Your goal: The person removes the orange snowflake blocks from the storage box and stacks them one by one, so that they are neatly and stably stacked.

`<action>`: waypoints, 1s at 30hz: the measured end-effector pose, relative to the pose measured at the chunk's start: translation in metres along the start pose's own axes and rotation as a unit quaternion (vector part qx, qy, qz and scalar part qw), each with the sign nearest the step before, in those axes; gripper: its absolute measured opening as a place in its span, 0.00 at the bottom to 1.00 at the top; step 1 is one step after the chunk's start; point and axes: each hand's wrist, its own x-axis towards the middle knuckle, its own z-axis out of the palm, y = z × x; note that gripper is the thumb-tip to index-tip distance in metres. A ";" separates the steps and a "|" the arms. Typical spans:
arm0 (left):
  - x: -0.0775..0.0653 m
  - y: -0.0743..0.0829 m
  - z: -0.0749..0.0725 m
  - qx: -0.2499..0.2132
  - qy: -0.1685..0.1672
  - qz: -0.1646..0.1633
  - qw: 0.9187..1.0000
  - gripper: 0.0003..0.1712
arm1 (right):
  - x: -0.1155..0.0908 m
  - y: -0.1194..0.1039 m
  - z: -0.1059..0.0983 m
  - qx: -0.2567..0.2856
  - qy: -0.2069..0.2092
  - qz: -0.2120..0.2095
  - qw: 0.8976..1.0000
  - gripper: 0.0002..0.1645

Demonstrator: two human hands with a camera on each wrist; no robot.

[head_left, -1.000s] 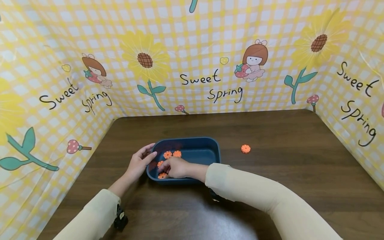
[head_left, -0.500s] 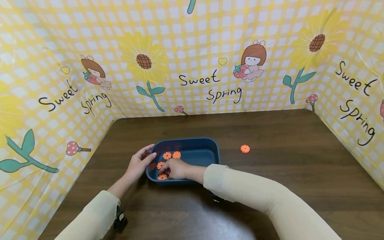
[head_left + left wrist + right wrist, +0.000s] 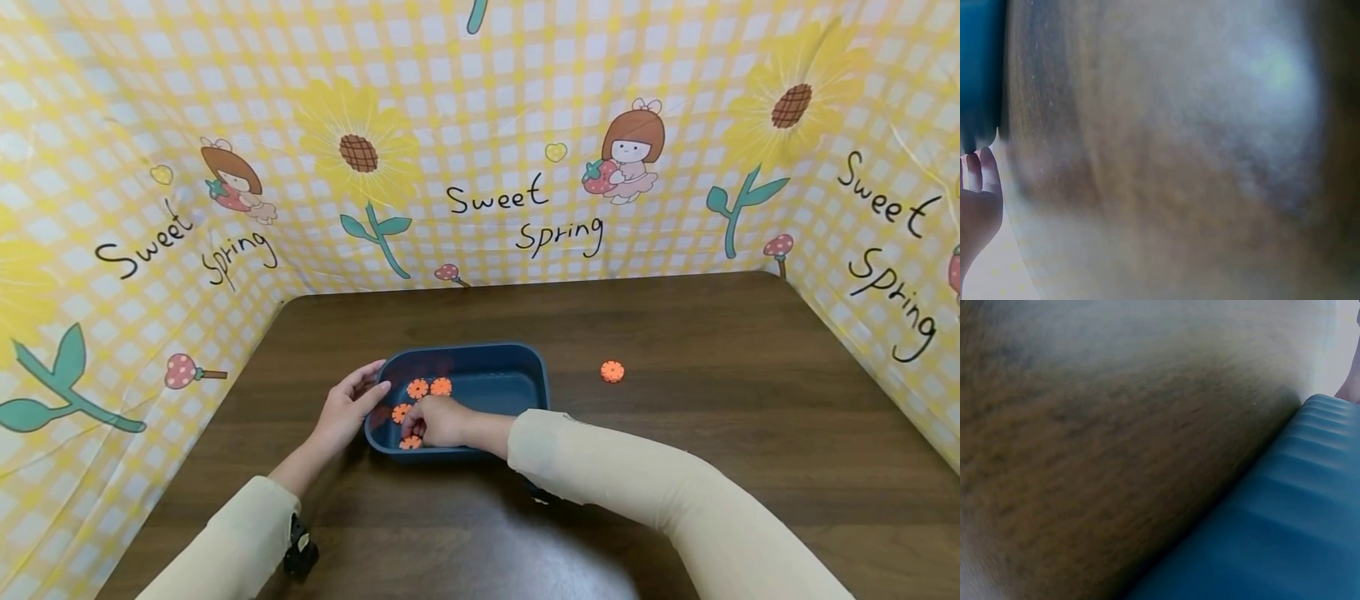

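"Where does the tub (image 3: 506,387) sit?"

"On the table (image 3: 420,533), with the cloth (image 3: 487,117) behind it and the left hand (image 3: 350,407) at its left end."

"And the discs (image 3: 417,389)?"

"Four lie in the tub's left part, the front one by the right hand (image 3: 442,422), which reaches in over the near rim. A fifth disc (image 3: 612,372) lies right of the tub, on the table."

Five visible orange discs (image 3: 612,372), one blue bin (image 3: 498,392), one brown table (image 3: 720,333)

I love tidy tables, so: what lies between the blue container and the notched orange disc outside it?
Only brown wood-grain tabletop lies between the blue container and the notched orange disc; the head view shows that stretch bare.
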 end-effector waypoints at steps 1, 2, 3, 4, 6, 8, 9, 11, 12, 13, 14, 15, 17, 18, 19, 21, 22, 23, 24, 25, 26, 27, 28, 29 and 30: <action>0.000 0.000 0.000 0.000 0.000 0.000 1.000 0.29 | 0.000 0.001 0.000 -0.003 0.003 -0.001 1.000 0.17; -0.001 0.001 0.000 0.000 -0.002 0.001 1.000 0.30 | 0.001 0.001 0.000 -0.007 0.004 -0.003 1.000 0.16; -0.001 0.001 0.000 0.001 -0.002 0.001 1.000 0.30 | 0.001 0.002 0.001 -0.009 0.006 -0.005 1.000 0.16; -0.001 0.001 0.000 0.000 -0.003 0.000 1.000 0.30 | 0.002 0.003 0.001 -0.007 0.007 -0.006 1.000 0.16; -0.001 0.001 0.000 0.001 -0.003 0.001 1.000 0.30 | 0.002 0.005 0.001 -0.008 0.008 -0.008 1.000 0.16; 0.000 0.000 0.000 0.002 -0.003 0.001 1.000 0.30 | 0.003 0.005 0.001 -0.014 0.009 -0.009 1.000 0.16; 0.001 0.000 0.000 0.002 -0.002 0.002 1.000 0.30 | 0.002 0.005 0.002 -0.016 0.011 -0.008 1.000 0.16; 0.002 -0.001 0.000 0.004 -0.002 0.005 1.000 0.30 | 0.001 0.004 0.002 -0.015 0.016 -0.004 1.000 0.16; 0.002 -0.002 0.000 0.003 -0.001 0.005 1.000 0.30 | 0.000 0.003 0.002 -0.011 0.018 -0.002 1.000 0.16; 0.002 -0.002 0.000 0.005 -0.001 0.006 1.000 0.30 | 0.000 0.003 0.002 -0.005 0.022 0.000 1.000 0.16; 0.002 -0.002 0.000 0.006 -0.001 0.006 1.000 0.30 | 0.000 0.003 0.003 0.005 0.026 0.002 1.000 0.15; 0.002 -0.002 0.000 0.006 -0.001 0.006 1.000 0.29 | -0.001 0.003 0.003 0.014 0.029 0.005 0.999 0.14; 0.001 -0.002 0.000 0.006 -0.001 0.006 1.000 0.29 | -0.002 0.003 0.003 0.031 0.032 0.012 0.999 0.13; 0.001 -0.002 0.000 0.005 -0.001 0.005 1.000 0.29 | -0.002 0.003 0.002 0.039 0.033 0.016 0.999 0.12; 0.001 -0.002 0.000 0.005 -0.001 0.005 1.000 0.29 | -0.002 0.003 0.002 0.047 0.033 0.021 0.998 0.11; 0.001 -0.002 0.000 0.003 -0.001 0.004 1.000 0.29 | -0.003 0.002 0.000 0.060 0.031 0.032 0.997 0.09; 0.001 -0.002 0.000 0.004 -0.002 0.004 1.000 0.29 | -0.003 0.002 -0.001 0.065 0.031 0.037 0.997 0.08; 0.001 -0.002 0.000 0.005 -0.001 0.004 1.000 0.30 | -0.003 0.002 -0.002 0.070 0.030 0.042 0.996 0.07; 0.001 -0.001 0.000 0.006 -0.002 0.003 1.000 0.30 | -0.003 0.001 -0.003 0.074 0.030 0.046 0.996 0.06; 0.001 -0.001 0.000 0.007 -0.002 0.002 1.000 0.30 | -0.003 0.001 -0.003 0.075 0.030 0.049 0.995 0.05; 0.001 -0.001 0.000 0.008 -0.002 0.001 1.000 0.30 | -0.003 0.001 -0.004 0.075 0.031 0.052 0.995 0.05; 0.001 -0.001 0.000 0.009 -0.001 0.001 1.000 0.30 | -0.003 0.001 -0.004 0.074 0.031 0.053 0.995 0.04; 0.001 -0.001 -0.001 0.010 -0.002 0.000 1.000 0.31 | -0.003 0.001 -0.005 0.072 0.032 0.055 0.995 0.04; 0.001 -0.001 -0.001 0.011 -0.002 -0.002 1.000 0.31 | -0.003 0.001 -0.005 0.074 0.031 0.057 0.995 0.04; 0.001 -0.002 -0.001 0.012 -0.002 -0.002 1.000 0.30 | -0.003 0.001 -0.005 0.078 0.031 0.060 0.995 0.03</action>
